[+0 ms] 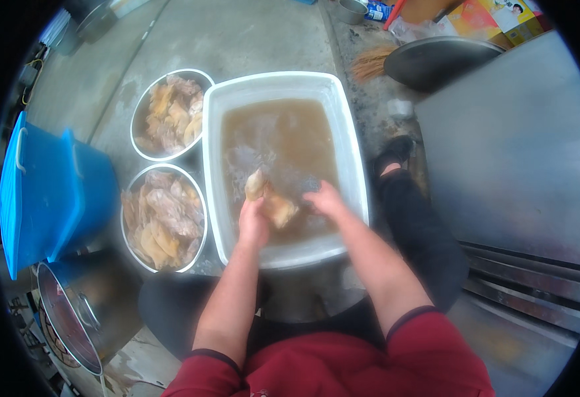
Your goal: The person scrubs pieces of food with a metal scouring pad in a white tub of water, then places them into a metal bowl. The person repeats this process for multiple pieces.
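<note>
A large white plastic tub [210,144] of murky brown water stands before me. Over its near part, my left hand [254,222] grips a pale yellowish piece of raw meat or offal [279,206], which looks wet. To the right of that piece, my right hand [326,199] is closed around a grey metal-mesh scourer [311,184], just above the water. Two round tubs sit against the left side of the white tub. The farther round tub [134,133] and the nearer round tub [123,230] both hold heaps of similar pale and yellowish pieces.
Blue plastic bins [89,183] stand at the left, with a large metal pot [91,310] nearer me. On the right are a steel-sided unit [508,149], a round metal lid or pan [439,62] and a straw broom [372,62]. My right leg is bent beside the tub.
</note>
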{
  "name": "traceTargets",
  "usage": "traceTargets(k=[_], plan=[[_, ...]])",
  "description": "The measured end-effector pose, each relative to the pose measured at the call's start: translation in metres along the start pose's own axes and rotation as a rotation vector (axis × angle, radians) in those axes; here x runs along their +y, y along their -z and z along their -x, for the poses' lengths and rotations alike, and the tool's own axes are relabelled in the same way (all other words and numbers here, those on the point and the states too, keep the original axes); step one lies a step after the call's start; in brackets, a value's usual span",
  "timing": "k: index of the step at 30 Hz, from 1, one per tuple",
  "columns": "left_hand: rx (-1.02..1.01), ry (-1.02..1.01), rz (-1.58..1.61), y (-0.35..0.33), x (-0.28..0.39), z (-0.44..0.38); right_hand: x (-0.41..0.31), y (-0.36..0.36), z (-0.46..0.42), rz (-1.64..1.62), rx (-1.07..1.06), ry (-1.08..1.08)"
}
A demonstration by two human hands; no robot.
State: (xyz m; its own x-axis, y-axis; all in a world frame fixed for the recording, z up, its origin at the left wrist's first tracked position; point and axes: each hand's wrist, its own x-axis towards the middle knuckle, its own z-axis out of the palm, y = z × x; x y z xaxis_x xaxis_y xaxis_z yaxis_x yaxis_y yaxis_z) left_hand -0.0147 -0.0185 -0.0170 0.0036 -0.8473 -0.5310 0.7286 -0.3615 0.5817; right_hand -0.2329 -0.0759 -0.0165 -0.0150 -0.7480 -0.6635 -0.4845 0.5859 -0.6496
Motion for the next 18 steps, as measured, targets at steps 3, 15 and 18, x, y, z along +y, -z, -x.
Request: traceTargets(k=[3,15,18], plan=[[0.052,0.152,0.227,-0.003,0.006,-0.003,0.024,-0.004,-0.021,0.542,0.075,-0.003],[0.271,0.313,0.074,0.007,-0.003,-0.016,-0.043,-0.027,0.013,-0.552,-0.405,0.253],[0.245,0.276,0.063,0.007,-0.016,-0.015,-0.048,-0.055,0.038,-0.274,-0.242,0.388]])
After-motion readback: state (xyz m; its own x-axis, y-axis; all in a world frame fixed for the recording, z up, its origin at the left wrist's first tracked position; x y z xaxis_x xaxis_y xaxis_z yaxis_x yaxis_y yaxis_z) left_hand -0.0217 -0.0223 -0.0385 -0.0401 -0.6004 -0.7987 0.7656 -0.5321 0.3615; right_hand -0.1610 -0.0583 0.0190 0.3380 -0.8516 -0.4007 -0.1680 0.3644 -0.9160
